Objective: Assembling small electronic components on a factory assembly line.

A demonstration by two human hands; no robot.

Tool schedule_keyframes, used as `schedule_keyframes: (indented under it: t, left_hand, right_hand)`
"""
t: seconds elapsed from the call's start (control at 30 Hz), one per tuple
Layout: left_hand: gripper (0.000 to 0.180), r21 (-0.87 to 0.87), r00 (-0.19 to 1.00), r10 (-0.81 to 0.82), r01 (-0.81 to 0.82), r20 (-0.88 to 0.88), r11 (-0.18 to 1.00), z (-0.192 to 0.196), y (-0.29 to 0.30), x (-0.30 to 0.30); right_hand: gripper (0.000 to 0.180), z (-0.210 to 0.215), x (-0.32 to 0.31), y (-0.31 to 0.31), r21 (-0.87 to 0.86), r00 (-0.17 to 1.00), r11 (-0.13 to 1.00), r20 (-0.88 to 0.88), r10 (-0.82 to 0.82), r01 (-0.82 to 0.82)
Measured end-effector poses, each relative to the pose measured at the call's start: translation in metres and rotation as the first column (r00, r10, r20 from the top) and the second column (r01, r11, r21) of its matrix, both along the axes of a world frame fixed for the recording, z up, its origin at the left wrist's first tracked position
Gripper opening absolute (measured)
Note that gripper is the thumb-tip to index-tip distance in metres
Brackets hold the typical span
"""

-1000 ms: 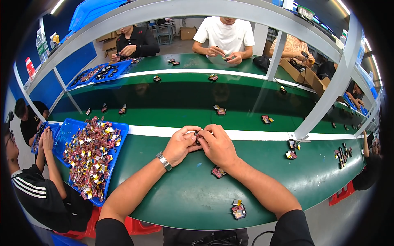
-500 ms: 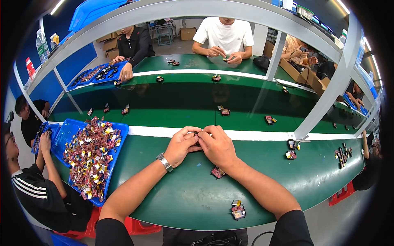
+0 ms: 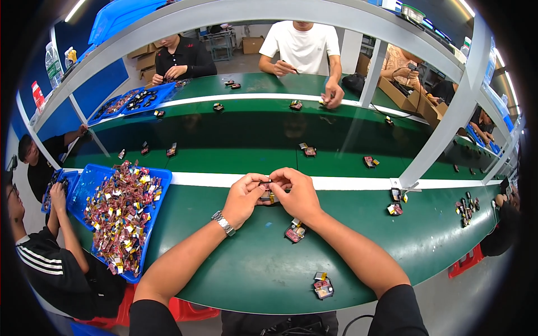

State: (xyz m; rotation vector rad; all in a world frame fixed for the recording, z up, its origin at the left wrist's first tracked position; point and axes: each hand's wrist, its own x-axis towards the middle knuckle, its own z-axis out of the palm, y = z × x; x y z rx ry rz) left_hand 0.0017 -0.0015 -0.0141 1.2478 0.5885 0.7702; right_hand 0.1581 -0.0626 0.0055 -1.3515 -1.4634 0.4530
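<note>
Near the far edge of the green bench, my left hand [image 3: 245, 197] and my right hand [image 3: 295, 193] meet with their fingertips closed. Between them is a small black casing with a red circuit board [image 3: 269, 197], partly covered by the fingers. At its top the fingertips pinch a thin dark piece [image 3: 265, 182], too small to make out. A similar casing with a red board [image 3: 294, 231] lies beside my right wrist. Another, with a yellow-and-white piece attached, is the nearer board assembly [image 3: 323, 287] by the bench's front edge.
To my left, a blue tray [image 3: 164, 185] is heaped with small red boards. Past the white ledge [image 3: 347, 183] runs a green belt [image 3: 235, 151] with scattered assemblies. A grey frame post [image 3: 448, 117] rises at right, near a black cluster of parts [image 3: 466, 210]. Co-workers sit around.
My fingers have shifted, exposing more of the red board between them. Across the belt, one person's hand has reached down to the ledge; another person has drawn a hand back from the tray's edge.
</note>
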Motion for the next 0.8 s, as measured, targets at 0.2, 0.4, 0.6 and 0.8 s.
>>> schedule_keyframes:
  t: [0.2, 0.4, 0.6, 0.8]
  left_hand:
    - [0.016, 0.078, 0.997, 0.038, -0.033, -0.063, 0.996, -0.003, 0.0, 0.001]
    - [0.029, 0.025, 0.999, 0.026, -0.026, -0.018, 0.999, 0.0, 0.0, 0.002]
    - [0.039, 0.004, 0.999, 0.015, -0.016, 0.033, 1.0, 0.0, 0.003, 0.003]
    - [0.03, 0.046, 0.998, -0.059, 0.059, 0.01, 0.997, -0.006, 0.009, -0.005]
  right_hand:
    - [0.014, 0.001, 0.004, 0.0, -0.105, 0.997, 0.994, -0.075, 0.033, -0.04]
    - [0.011, -0.008, 0.016, 0.013, -0.111, 0.992, 0.993, -0.117, 0.034, -0.047]
    - [0.013, -0.009, 0.072, 0.064, -0.13, 0.964, 0.955, 0.005, -0.267, 0.265]
    - [0.03, -0.02, 0.094, 0.079, 0.042, 0.815, 0.88, 0.36, -0.455, 0.473]
